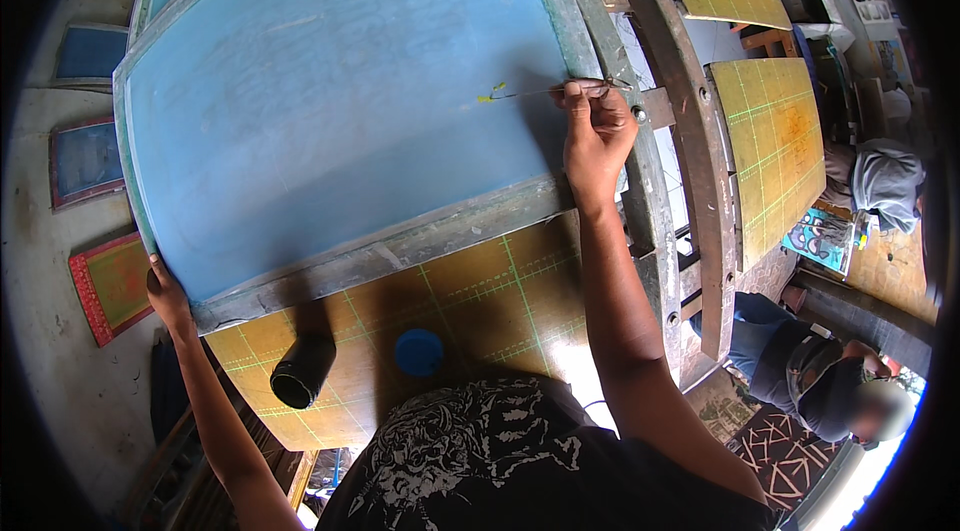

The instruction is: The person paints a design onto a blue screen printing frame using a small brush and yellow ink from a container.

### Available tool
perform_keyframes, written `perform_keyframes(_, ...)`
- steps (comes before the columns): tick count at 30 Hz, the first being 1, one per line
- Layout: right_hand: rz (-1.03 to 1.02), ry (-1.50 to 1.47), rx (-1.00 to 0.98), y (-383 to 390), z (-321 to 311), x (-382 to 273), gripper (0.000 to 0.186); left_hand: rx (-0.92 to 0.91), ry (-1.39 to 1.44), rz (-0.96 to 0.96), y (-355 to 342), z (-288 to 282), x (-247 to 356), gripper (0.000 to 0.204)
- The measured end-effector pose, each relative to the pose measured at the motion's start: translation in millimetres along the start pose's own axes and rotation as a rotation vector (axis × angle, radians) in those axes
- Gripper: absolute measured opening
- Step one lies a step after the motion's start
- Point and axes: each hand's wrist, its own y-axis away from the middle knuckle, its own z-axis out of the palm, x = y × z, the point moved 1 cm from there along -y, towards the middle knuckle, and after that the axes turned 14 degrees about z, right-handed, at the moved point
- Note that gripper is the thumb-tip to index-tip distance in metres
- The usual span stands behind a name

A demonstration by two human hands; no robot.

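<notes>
A large screen-printing frame (375, 256) with pale blue mesh fills the upper left, tilted above the board. My left hand (170, 299) is closed on the frame's near left corner, its thumb along the outer edge. At the right edge of the frame, my right hand (600, 136) pinches a thin stick-like tool (535, 92). Its exact kind is too fine to make out. The tool's thin end reaches left over the mesh, close to small yellow marks (490, 93).
Below the frame, a yellow-brown board (480, 281) with green grid lines bears a black cylinder (303, 371) and a round blue object (418, 352). Metal rails (690, 131) and more gridded boards (775, 131) stand right. Framed screens (108, 286) lean at left. Another person (800, 371) is at lower right.
</notes>
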Motion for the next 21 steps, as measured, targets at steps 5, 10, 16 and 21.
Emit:
perform_keyframes(5, -0.012, 0.023, 0.008, 0.2, 0.2, -1.4, 0.009, -0.022, 0.021, -0.036, 0.1, -1.4, 11.9, 0.052)
perform_keyframes(10, -0.019, 0.034, 0.001, -0.8, -1.0, 0.5, 0.009, -0.007, 0.008, 0.001, 0.4, -0.4, 14.8, 0.052)
perform_keyframes(16, 0.000, 0.011, -0.002, 0.4, -0.5, -0.6, 0.008, -0.042, -0.003, -0.037, -0.1, -2.6, 3.0, 0.052)
perform_keyframes(21, -0.008, 0.013, 0.005, 0.1, -1.7, 0.8, 0.008, 0.033, 0.015, 0.022, 0.7, 1.1, 14.2, 0.052)
